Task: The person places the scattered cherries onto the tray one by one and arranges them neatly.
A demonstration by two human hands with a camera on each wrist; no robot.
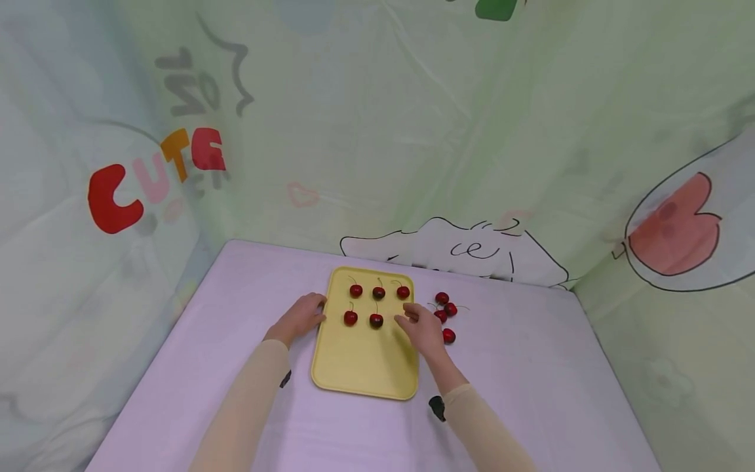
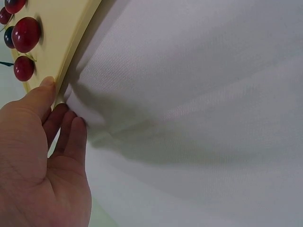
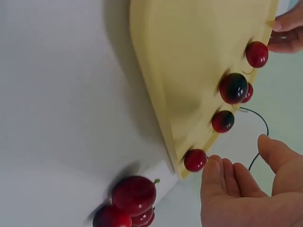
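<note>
A yellow rectangular tray (image 1: 366, 367) lies on the table, carrying red and dark-red cherries with thin stems. Three cherries (image 1: 379, 293) form its back row, and two more cherries (image 1: 350, 318) lie in front of them. At the tray's left edge, my left hand (image 2: 42, 146) pinches the rim, thumb on top and fingers against the outer side. My right hand (image 1: 421, 329) is over the tray's right edge with nothing in it. In the right wrist view, a gap separates its thumb (image 3: 274, 151) from the fingers. Its nearest tray cherry there is the end one (image 3: 195, 160).
Right of the tray, several loose cherries (image 1: 451, 309) lie close together, with another cherry (image 1: 448, 335) a little nearer, partly behind my right hand. Pale lilac cloth covers the table (image 1: 531, 380). Printed curtains (image 1: 354, 131) enclose its back and sides.
</note>
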